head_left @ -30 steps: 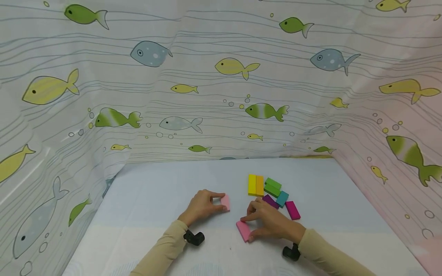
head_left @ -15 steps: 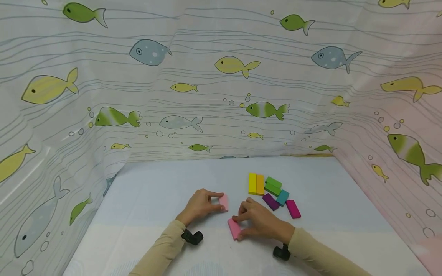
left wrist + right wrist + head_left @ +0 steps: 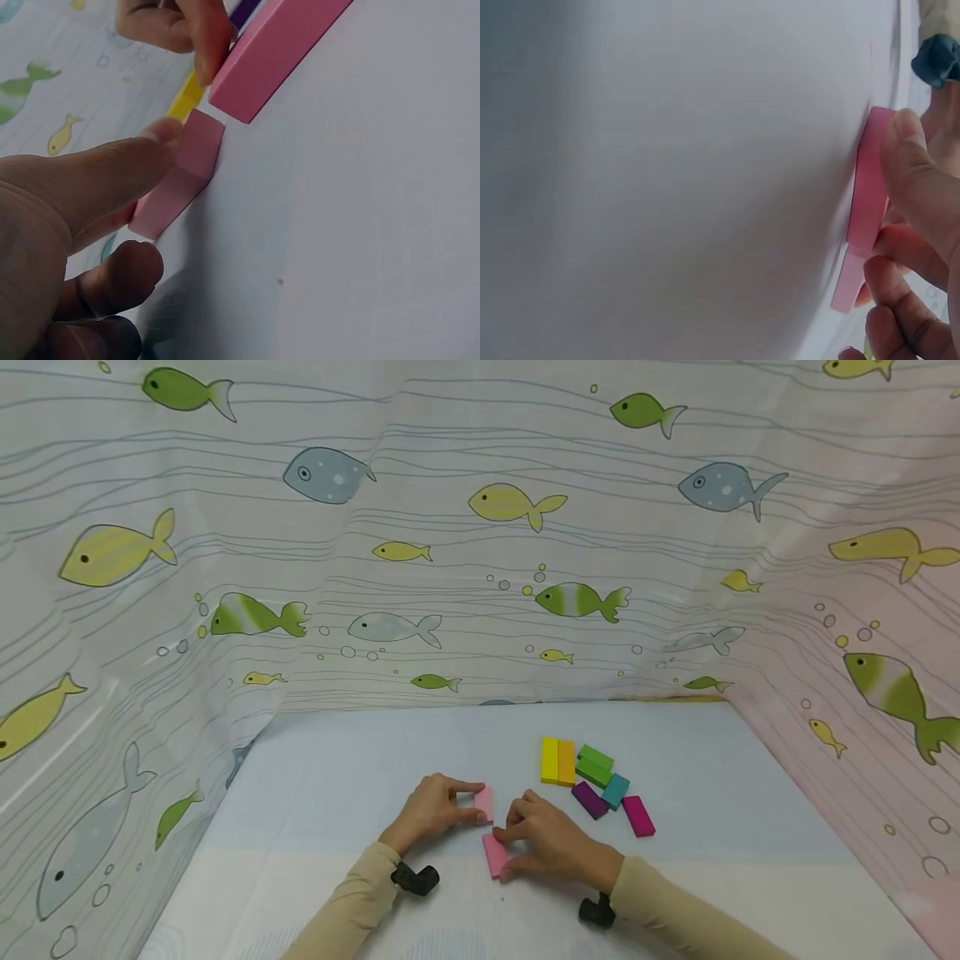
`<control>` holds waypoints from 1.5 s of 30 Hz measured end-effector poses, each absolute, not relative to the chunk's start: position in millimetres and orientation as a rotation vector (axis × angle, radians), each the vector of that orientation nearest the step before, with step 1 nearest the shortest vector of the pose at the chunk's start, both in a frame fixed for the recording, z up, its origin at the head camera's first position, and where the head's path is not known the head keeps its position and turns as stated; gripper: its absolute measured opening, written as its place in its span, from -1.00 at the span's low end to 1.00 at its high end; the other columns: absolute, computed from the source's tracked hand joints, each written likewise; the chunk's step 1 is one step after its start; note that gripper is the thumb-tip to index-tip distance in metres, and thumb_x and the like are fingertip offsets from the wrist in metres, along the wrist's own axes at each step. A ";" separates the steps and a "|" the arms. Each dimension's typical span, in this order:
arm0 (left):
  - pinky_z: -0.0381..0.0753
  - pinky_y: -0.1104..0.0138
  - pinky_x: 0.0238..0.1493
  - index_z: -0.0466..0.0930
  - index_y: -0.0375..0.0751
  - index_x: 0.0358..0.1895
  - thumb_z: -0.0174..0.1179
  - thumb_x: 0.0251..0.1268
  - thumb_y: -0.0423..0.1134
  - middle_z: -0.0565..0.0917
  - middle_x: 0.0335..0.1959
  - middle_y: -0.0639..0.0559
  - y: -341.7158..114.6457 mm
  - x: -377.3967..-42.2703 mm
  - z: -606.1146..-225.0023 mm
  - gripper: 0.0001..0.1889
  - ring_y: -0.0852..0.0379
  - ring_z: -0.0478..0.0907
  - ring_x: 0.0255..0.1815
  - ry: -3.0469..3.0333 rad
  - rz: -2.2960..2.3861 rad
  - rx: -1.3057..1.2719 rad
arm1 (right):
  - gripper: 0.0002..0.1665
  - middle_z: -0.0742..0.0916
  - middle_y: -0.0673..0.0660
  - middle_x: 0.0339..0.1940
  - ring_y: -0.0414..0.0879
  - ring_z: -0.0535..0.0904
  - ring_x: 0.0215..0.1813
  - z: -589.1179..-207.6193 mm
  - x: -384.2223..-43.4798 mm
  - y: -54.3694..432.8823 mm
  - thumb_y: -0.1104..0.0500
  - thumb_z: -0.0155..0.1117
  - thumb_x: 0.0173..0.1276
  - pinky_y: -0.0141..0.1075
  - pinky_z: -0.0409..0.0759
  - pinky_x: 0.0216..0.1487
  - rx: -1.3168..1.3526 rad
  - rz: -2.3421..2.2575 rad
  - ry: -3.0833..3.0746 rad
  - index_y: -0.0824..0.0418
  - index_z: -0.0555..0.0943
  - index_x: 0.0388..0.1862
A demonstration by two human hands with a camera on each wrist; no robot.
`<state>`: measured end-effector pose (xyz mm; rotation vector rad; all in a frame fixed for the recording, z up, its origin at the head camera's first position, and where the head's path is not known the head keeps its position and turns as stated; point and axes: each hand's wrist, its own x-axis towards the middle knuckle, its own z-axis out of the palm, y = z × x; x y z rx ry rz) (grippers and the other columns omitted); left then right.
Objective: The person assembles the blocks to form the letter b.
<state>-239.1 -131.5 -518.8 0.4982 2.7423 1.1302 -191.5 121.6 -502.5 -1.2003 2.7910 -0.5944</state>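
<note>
Fingers of the left hand pinch the paler pink block by its ends; those of the right hand pinch the deeper pink block just nearer, on the worktop. From the left wrist, the two sit just apart; I'd slide gently, squaring edges. From the right, open worktop runs alongside, leaving room.

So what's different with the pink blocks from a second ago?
The right hand has slid its pink block to the left, much closer to the lighter pink block in the left hand, which barely moved. Nothing new was grabbed or let go; both hands kept hold. The other blocks stayed put.
</note>
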 end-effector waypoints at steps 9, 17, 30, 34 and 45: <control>0.20 0.44 -0.61 0.82 0.07 0.19 0.64 0.08 0.02 0.43 -0.74 0.22 -133.8 -237.2 -518.4 -0.46 0.31 0.29 -0.66 2.756 1.134 0.502 | -0.36 0.63 -0.09 -0.21 -0.24 0.37 -0.04 -503.7 -189.8 109.0 -0.31 0.62 0.18 -0.46 0.46 -0.06 -1.244 -0.514 2.856 -0.05 0.83 0.16; 0.20 0.44 -0.62 0.83 0.06 0.17 0.65 0.07 0.01 0.41 -0.72 0.21 -138.0 -236.1 -519.5 -0.47 0.30 0.28 -0.64 2.745 1.155 0.497 | -0.40 0.65 -0.07 -0.24 -0.20 0.37 -0.11 -498.9 -187.8 99.4 -0.36 0.56 0.19 -0.42 0.38 -0.12 -1.279 -0.377 2.944 -0.03 0.87 0.06; 0.18 0.44 -0.60 0.81 0.06 0.20 0.61 0.14 0.02 0.35 -0.71 0.24 -146.5 -234.9 -522.3 -0.48 0.32 0.24 -0.64 2.746 1.146 0.536 | -0.41 0.67 -0.05 -0.20 -0.18 0.35 -0.13 -500.3 -187.6 89.3 -0.38 0.52 0.21 -0.37 0.35 -0.13 -1.284 -0.311 2.986 -0.04 0.86 0.03; 0.18 0.45 -0.58 0.75 0.08 0.28 0.54 0.24 0.04 0.36 -0.71 0.26 -148.2 -229.4 -521.7 -0.47 0.36 0.22 -0.63 2.778 1.072 0.574 | -0.40 0.69 -0.05 -0.18 -0.18 0.36 -0.12 -501.8 -188.5 87.0 -0.38 0.52 0.22 -0.37 0.37 -0.12 -1.268 -0.340 2.970 -0.04 0.86 0.05; 0.27 0.34 -0.48 0.58 0.04 0.48 0.26 0.53 0.08 0.46 -0.42 0.16 -140.0 -193.6 -517.8 -0.46 0.27 0.24 -0.53 2.996 0.568 0.778 | -0.38 0.70 -0.05 -0.19 -0.19 0.33 -0.15 -501.4 -187.5 84.9 -0.37 0.54 0.20 -0.40 0.31 -0.17 -1.234 -0.339 2.966 -0.03 0.86 0.09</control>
